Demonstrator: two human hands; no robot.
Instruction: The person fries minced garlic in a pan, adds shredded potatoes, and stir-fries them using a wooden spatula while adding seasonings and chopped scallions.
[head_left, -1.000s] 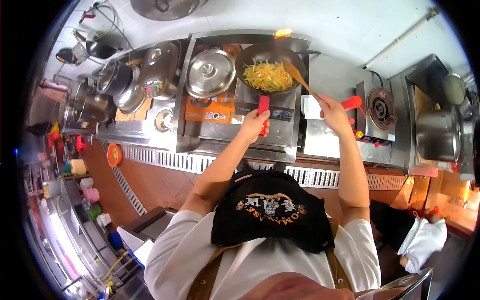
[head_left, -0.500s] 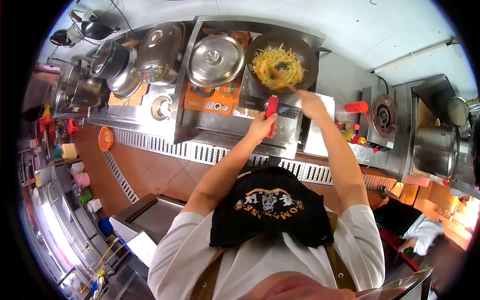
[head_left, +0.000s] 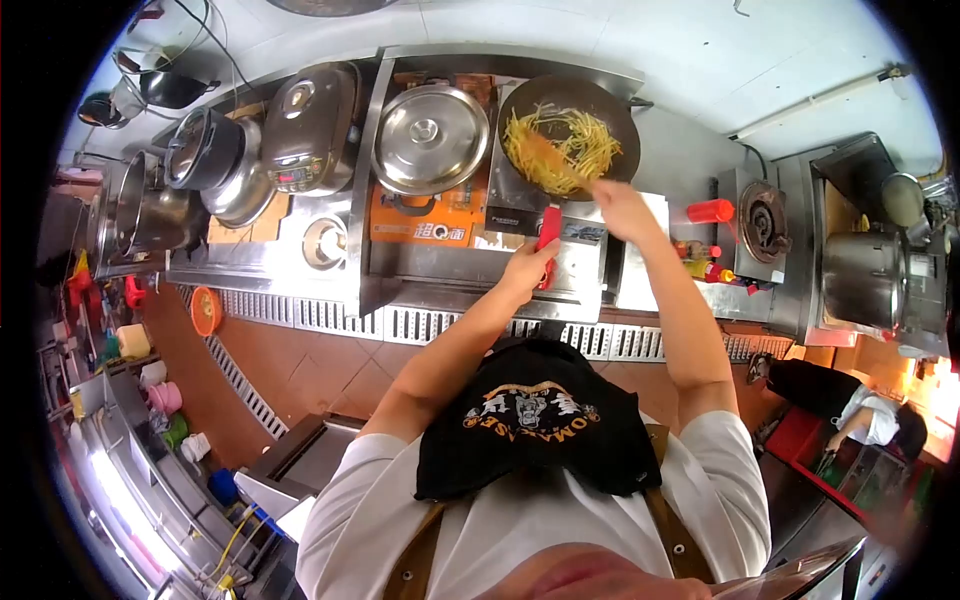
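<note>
My left hand (head_left: 526,270) is wrapped round the red handle (head_left: 549,232) of a dark frying pan (head_left: 622,112). In the pan lie thin yellow strips of food (head_left: 592,140), with some green among them, pushed into a rough ring. My right hand (head_left: 622,211) is closed on a wooden spatula (head_left: 543,154), whose blade rests among the strips at the pan's left side. Beneath the pan is a portable stove (head_left: 512,222), partly hidden by it.
Left of the pan, a steel lidded pot (head_left: 425,150) stands by an orange box (head_left: 420,225). Further left is a rice cooker (head_left: 310,130). To the right are a red squeeze bottle (head_left: 710,211) and a gas burner (head_left: 765,220). Another person (head_left: 860,410) works at the far right.
The spatula blade has moved left through the strips, spreading them from a heap into a ring. My left hand keeps the handle. The other person's arm now reaches over the counter.
</note>
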